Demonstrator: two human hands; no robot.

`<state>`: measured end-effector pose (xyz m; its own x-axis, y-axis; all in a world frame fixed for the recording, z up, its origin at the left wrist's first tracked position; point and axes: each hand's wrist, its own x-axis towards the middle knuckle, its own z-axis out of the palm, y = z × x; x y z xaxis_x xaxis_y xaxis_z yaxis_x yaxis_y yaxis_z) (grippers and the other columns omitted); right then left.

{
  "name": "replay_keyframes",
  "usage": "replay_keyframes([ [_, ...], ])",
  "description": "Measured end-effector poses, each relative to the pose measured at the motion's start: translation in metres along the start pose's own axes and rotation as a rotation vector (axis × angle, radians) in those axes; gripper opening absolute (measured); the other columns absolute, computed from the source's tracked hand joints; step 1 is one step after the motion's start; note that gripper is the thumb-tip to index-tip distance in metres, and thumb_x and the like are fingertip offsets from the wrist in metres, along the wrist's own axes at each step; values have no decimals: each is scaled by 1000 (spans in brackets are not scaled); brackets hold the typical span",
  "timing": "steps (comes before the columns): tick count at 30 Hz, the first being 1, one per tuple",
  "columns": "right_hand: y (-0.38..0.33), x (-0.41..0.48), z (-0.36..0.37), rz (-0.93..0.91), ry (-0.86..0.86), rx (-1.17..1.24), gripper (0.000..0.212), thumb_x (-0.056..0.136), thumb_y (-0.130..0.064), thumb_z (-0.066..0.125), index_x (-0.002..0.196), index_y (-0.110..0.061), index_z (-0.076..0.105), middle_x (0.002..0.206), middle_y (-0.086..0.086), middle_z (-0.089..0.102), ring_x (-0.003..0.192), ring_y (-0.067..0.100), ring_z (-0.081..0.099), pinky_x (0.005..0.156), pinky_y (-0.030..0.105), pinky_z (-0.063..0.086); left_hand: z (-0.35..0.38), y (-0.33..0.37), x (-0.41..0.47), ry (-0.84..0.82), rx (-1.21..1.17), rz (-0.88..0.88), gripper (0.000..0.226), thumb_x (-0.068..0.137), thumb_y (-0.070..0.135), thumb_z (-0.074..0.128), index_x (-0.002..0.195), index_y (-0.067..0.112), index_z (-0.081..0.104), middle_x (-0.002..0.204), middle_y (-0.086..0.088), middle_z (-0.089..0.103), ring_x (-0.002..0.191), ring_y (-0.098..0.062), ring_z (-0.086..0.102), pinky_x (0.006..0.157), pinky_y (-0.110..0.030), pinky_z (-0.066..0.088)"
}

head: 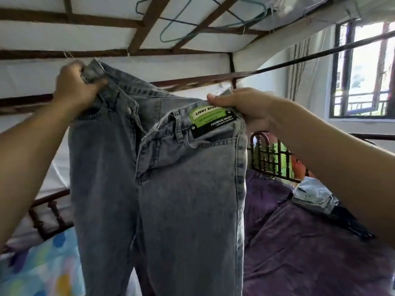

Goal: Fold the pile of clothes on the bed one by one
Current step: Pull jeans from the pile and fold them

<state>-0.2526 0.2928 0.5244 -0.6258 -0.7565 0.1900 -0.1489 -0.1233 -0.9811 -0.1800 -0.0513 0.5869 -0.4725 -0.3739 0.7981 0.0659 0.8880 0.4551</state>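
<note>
A pair of light blue washed jeans (183, 199) hangs upright in front of me, legs dropping out of the bottom of the view. My left hand (77, 86) grips the waistband at its upper left corner. At the right, my right hand (245, 107) pinches the waistband next to a green and black label (211, 120). The fly is undone and the waist sags between my hands. Folded light denim clothes (314, 195) lie on the purple bed cover (310, 253) at the right.
A dark metal bed frame (271, 161) with railings runs behind the jeans, with the underside of an upper bunk and wire hangers (192, 20) overhead. A colourful pillow (40, 263) lies at lower left. A barred window (363, 71) is at the right.
</note>
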Motion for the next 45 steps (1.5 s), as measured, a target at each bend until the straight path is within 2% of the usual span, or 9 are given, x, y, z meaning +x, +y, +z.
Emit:
replay_keyframes([
  [6,128,-24,-111,220,314,-18,24,73,-16,73,88,1,71,96,18,72,83,27,70,83,42,58,199,-8,-63,-307,-80,-151,31,85,27,70,102,5,56,107,-20,61,101,-35,58,83,-39,45],
  [15,354,-92,-377,502,743,-184,33,81,-22,77,97,4,66,78,11,70,63,19,66,62,34,57,556,49,-191,-758,-195,-297,25,82,8,72,73,15,49,72,-5,55,75,-18,50,59,-22,41],
  [19,450,-115,-509,633,842,-102,29,85,-19,73,99,5,68,78,12,70,66,23,66,71,43,58,719,83,-244,-922,-159,-353,23,79,7,73,77,10,50,78,-16,56,77,-20,50,69,-37,45],
  [26,598,-134,-668,897,915,-62,31,87,-28,71,94,2,70,83,15,66,74,25,59,81,54,54,925,129,-324,-993,-47,-421,18,80,18,72,77,9,56,65,-3,54,66,-23,47,57,-33,30],
  [29,659,-139,-701,992,950,-73,24,88,-30,71,83,-6,69,74,10,66,66,22,58,66,44,54,984,128,-361,-996,-23,-459,8,85,16,65,85,13,57,67,3,53,72,-22,50,60,-28,30],
  [34,730,-146,-719,1193,847,-273,26,89,-34,67,91,-8,69,74,5,66,62,20,58,62,33,49,1009,89,-416,-1023,15,-564,18,87,17,64,104,16,58,71,10,53,74,-13,51,63,-21,33],
  [38,737,-132,-708,1335,476,-748,40,92,-37,60,126,-17,53,116,14,59,101,32,58,78,38,48,953,32,-458,-1077,143,-690,18,85,14,64,103,14,61,83,0,61,81,-25,58,69,-29,42],
  [41,733,-100,-675,1237,280,-996,40,95,-34,54,132,-23,45,130,14,45,120,35,42,90,46,41,876,-9,-494,-1070,244,-851,14,84,6,62,98,10,63,80,-3,61,85,-30,61,74,-33,45],
  [45,730,-49,-597,1069,82,-942,46,92,-23,54,137,-26,45,135,12,46,123,33,45,91,41,43,753,-55,-536,-1057,399,-1102,14,88,6,58,101,8,65,91,-12,68,90,-31,63,74,-31,46],
])
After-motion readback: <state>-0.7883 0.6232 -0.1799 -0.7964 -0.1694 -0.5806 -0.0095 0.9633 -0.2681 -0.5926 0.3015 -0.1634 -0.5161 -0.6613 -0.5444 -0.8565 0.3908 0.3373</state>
